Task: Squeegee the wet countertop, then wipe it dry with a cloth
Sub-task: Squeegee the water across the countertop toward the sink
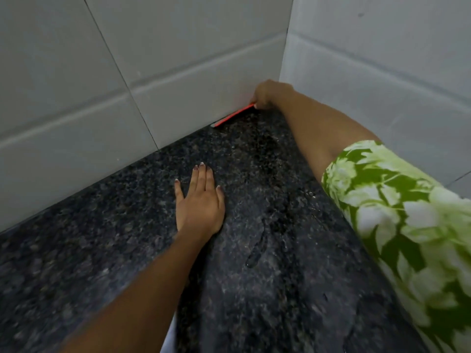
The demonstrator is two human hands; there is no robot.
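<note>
The right hand (267,94) is curled around the red squeegee (233,115), whose blade lies along the foot of the tiled wall (178,72), deep in the corner. The left hand (200,200) rests flat, fingers together, holding nothing, on the dark speckled countertop (254,276). Water streaks glisten between the arms. A green floral sleeve (397,212) covers the right upper arm.

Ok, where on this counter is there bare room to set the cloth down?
The countertop is bare left of the left hand, out to the tiled wall. The wet strip between the arms is open. The far corner is crowded by the right hand and squeegee.
</note>
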